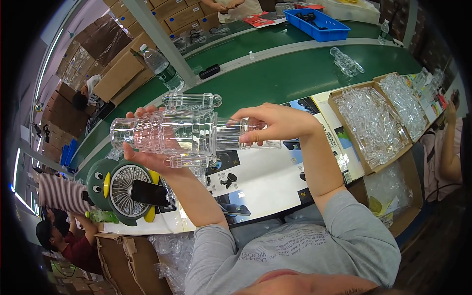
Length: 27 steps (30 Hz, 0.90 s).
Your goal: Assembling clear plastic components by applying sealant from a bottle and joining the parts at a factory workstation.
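A large clear plastic assembly [194, 130], shaped somewhat like a rocket with thinner tubes along its sides, lies sideways in the air in front of me. My left hand [150, 157] is wrapped round its broad left section, and the fingers show through the transparent wall. At the narrower right section [228, 133], my right hand [278, 123] closes with thumb and fingers round the plastic. Whether the two sections are fully joined, I cannot tell. Below them, printed cardboard sheets [265, 189] cover the table.
Cartons of clear plastic parts [368, 123] stand at the right. A penguin-shaped fan [129, 189] with a phone [149, 193] before it is at the left. Farther off are a water bottle [161, 66], another clear plastic piece [346, 62] and a blue tray [319, 32]. Other people work nearby.
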Motion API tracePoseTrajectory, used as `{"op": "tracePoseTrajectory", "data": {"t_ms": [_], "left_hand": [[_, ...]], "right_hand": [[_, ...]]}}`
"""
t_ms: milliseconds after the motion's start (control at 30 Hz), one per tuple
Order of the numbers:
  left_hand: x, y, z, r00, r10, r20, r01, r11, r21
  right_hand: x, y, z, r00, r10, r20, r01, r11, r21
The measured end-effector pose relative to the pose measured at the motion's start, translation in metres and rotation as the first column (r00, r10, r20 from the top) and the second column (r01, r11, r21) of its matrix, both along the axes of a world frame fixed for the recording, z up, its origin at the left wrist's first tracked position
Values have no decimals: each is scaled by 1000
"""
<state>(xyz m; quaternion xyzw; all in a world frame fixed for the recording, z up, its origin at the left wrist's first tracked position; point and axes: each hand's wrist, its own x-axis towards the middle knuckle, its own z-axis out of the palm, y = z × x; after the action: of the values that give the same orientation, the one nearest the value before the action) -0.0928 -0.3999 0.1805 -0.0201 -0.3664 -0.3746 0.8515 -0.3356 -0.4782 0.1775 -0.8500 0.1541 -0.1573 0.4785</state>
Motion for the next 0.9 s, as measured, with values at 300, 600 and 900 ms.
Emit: {"op": "tracePoseTrajectory", "data": {"t_ms": [300, 600, 900], "left_hand": [[-1, 0, 1, 1000, 2, -1, -2, 1000, 6], [5, 16, 4, 998, 22, 60, -20, 999, -43], [20, 111, 25, 895, 375, 243, -346, 925, -156]], "right_hand": [[1, 0, 0, 999, -18, 34, 19, 999, -32], [9, 6, -5, 985, 22, 169, -3, 994, -110], [27, 41, 4, 970, 176, 168, -128, 957, -262]]}}
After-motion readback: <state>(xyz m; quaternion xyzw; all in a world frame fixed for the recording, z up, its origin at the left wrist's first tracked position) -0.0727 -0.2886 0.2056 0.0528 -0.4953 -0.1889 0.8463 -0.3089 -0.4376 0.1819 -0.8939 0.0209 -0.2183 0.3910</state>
